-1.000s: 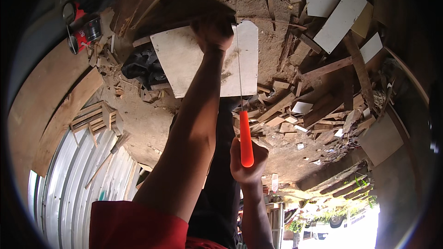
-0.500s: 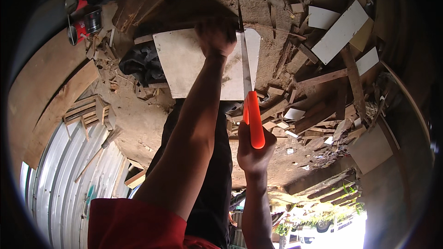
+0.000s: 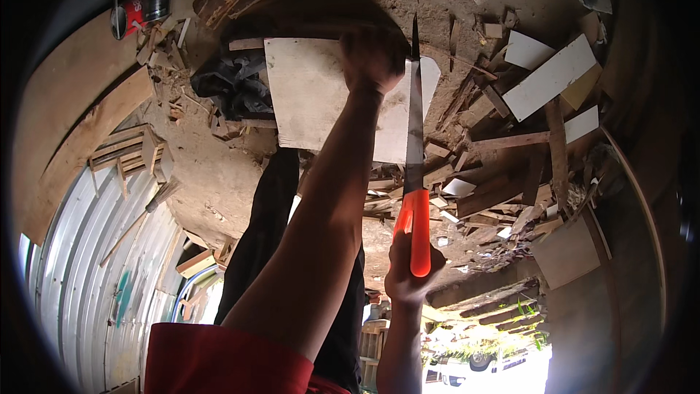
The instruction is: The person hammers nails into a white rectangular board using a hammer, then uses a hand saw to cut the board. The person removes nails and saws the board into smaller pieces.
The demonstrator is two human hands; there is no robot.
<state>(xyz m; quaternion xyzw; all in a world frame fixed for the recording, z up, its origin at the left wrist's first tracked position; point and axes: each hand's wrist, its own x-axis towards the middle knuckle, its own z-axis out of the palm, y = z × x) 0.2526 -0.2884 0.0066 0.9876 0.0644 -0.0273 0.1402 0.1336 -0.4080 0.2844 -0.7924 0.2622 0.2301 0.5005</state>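
Pale wooden board [image 3: 313,95] lies on the dirt; our left hand [image 3: 373,58] presses its far edge, fingers curled. Our right hand [image 3: 410,277] grips the orange-handled saw [image 3: 414,175], blade at the board's right end, no finished cut visible yet

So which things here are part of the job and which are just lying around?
In use:
- pale flat wooden board, held down by the left hand
- orange-handled hand saw, gripped by the right hand

Lying about:
- white offcut strips
- scattered brown wood scraps
- red power tool
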